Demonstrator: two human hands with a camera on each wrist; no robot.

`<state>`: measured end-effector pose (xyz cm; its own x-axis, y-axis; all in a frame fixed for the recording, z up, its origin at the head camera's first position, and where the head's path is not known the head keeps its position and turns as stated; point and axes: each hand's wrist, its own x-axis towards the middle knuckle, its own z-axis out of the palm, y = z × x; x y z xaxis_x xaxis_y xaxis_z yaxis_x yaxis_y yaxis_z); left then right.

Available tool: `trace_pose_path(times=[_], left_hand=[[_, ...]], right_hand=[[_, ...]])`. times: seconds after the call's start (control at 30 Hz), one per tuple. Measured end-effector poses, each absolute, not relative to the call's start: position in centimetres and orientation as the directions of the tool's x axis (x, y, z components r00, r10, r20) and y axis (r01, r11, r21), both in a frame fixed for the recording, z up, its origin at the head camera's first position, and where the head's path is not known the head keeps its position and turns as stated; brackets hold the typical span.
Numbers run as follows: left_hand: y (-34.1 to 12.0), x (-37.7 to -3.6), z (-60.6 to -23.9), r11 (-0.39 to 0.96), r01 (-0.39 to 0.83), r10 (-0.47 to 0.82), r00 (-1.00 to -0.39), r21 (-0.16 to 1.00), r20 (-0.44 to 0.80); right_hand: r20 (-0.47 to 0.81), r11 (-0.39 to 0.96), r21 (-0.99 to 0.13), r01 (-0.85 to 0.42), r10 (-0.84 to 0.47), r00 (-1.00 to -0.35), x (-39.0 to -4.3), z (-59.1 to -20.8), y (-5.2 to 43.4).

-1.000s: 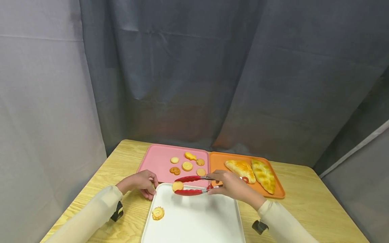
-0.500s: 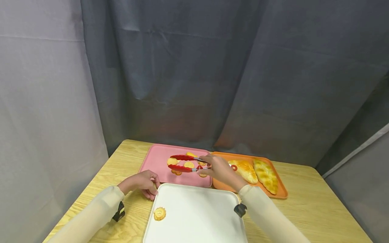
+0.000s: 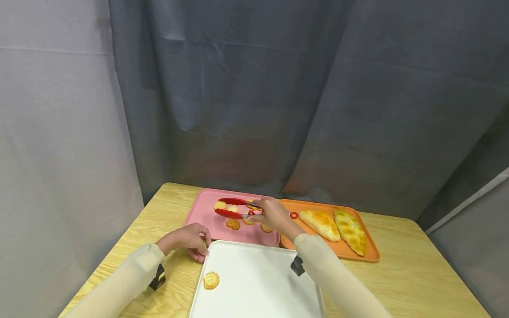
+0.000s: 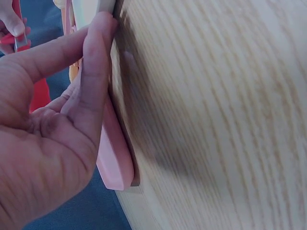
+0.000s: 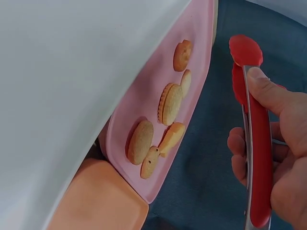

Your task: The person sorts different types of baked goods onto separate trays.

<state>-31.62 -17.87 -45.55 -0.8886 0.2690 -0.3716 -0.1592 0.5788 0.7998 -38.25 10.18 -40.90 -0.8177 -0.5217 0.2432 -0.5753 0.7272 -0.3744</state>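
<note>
My right hand point(image 3: 274, 214) grips red-and-metal tongs point(image 3: 227, 213) held over the pink tray point(image 3: 203, 216). In the head view, a round cookie point(image 3: 219, 206) is at the tongs' tips; the right wrist view does not show it. My left hand point(image 3: 192, 240) pinches the far left corner of the white tray point(image 3: 258, 282) between thumb and fingers; the left wrist view shows the fingertips right at its edge. One frilly-edged cookie point(image 3: 210, 280) lies on the white tray's left side. The pink tray bears a pretzel point(image 5: 182, 55), a sandwich cookie point(image 5: 170, 103) and a fish-shaped cookie point(image 5: 171, 137), among several.
To the right of the pink tray, an orange tray point(image 3: 371, 247) bears two large pastries, one golden point(image 3: 320, 224) and one greenish-yellow point(image 3: 351, 232). The trays stand on a wooden table point(image 3: 409, 260), with dark curtains point(image 3: 238, 110) behind it.
My right hand has carried the tongs and round cookie forward and left, from over the white tray's far edge to over the pink tray. The left hand keeps its place at the corner.
</note>
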Motion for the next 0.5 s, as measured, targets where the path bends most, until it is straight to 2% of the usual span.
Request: trace_pose_path(times=[0.3, 0.5], left_hand=[[-17.9, -31.7, -45.7, 0.585, -0.163, 0.263, -0.888, 0.794, -0.376], [-17.9, -31.7, -45.6, 0.595, -0.164, 0.261, -0.887, 0.787, -0.382]], right_hand=[[0.250, 0.734, -0.331, -0.594, -0.539, -0.805, -39.4, -41.5, 9.2], [0.212, 0.751, -0.344, -0.564, -0.523, -0.825, -39.6, -41.9, 8.8]])
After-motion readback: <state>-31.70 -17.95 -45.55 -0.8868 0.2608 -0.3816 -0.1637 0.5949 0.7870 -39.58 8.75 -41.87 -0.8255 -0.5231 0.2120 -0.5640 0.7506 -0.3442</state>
